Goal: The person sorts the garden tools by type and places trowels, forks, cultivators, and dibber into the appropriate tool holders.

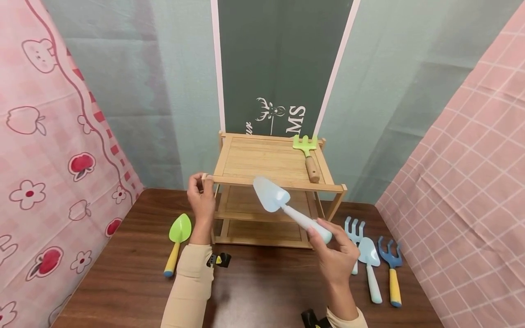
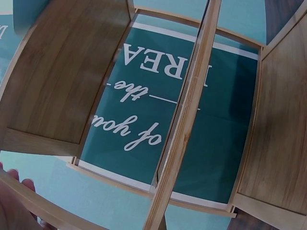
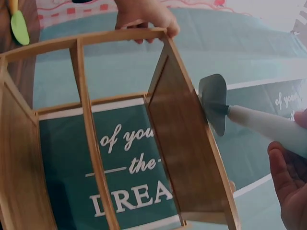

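A wooden shelf rack [image 1: 262,159] stands on the brown table, its top board uppermost. My left hand [image 1: 202,198] grips the rack's front left top corner, fingers curled round the wood; in the right wrist view that hand [image 3: 146,17] shows at the same corner. Between thumb and fingers, my right hand [image 1: 338,257] holds a light blue garden trowel [image 1: 301,217] by its handle end. The trowel's blade [image 3: 214,103] points forward and left, at the top board's front edge; whether they touch I cannot tell. On the board's right side lies a green hand rake [image 1: 312,169] with a wooden handle.
Left of the rack lies a green trowel [image 1: 174,255] with a yellow handle. At the right lie a light blue hand rake [image 1: 354,232], another light blue trowel [image 1: 372,278] and a blue hand rake [image 1: 393,282]. Cloth curtains [image 1: 459,159] enclose the table.
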`<action>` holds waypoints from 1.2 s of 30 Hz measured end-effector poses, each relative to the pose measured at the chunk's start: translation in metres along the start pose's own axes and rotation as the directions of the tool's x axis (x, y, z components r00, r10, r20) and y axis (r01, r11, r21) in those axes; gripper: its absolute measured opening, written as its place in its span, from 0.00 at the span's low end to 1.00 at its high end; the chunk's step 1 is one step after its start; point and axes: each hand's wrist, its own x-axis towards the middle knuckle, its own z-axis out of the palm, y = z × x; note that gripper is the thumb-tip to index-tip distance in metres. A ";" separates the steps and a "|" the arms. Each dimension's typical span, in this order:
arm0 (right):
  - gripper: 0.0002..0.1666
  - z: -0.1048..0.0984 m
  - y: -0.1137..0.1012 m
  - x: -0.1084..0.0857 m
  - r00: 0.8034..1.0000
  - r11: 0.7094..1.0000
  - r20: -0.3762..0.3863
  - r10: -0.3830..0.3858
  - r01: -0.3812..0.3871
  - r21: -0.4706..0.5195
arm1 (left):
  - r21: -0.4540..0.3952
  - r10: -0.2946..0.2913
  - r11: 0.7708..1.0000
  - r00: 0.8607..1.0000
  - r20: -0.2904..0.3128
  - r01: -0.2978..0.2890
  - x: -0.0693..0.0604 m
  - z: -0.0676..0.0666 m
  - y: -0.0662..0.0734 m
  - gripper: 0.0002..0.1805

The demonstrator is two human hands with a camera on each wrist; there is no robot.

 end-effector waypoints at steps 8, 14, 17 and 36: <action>0.12 -0.020 0.003 -0.012 0.998 0.998 -0.028 -0.058 0.057 -0.028 | 0.001 0.001 1.000 1.000 0.001 -0.001 0.001 0.000 0.000 0.09; 0.13 -0.033 0.006 -0.020 0.994 0.991 -0.036 -0.105 0.102 -0.084 | -0.009 0.003 1.000 1.000 0.002 -0.003 0.001 0.000 -0.001 0.09; 0.13 -0.038 0.009 -0.024 0.994 0.987 -0.029 -0.110 0.106 -0.124 | -0.013 0.005 1.000 1.000 0.001 -0.005 0.001 0.000 -0.001 0.09; 0.13 -0.041 0.044 -0.027 0.971 0.947 -0.168 -0.169 0.113 -0.300 | -0.015 0.013 1.000 1.000 0.005 -0.013 0.001 0.000 -0.001 0.09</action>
